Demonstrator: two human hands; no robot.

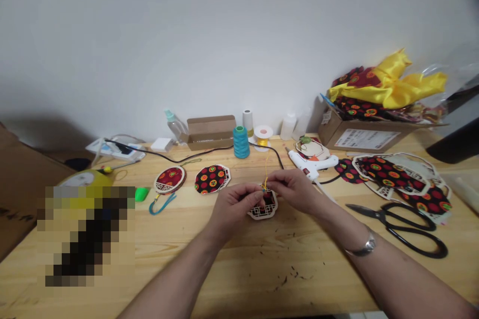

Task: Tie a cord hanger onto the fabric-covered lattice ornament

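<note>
A small octagonal wooden ornament (262,213) with cut-out lattice and dark fabric lies under my fingertips. Yellow thread (267,164) rises from its top edge toward a spool behind. My right hand (294,188) pinches this thread between thumb and forefinger. From the other side, my left hand (236,205) is closed in a pinch at the ornament's upper edge, apparently on the same thread; the fingers partly hide what they hold. A tiny blue-green bit shows between both hands. Just left of them rests a fabric-covered octagonal panel (211,179).
Behind stand a teal thread cone (241,142), a yellow thread spool (263,133) and an open cardboard box (211,132). A white glue gun (312,163) and black-handled scissors (396,224) lie rightward. At left sit a round ornament (169,179) and a green object (141,194). A black cable crosses behind.
</note>
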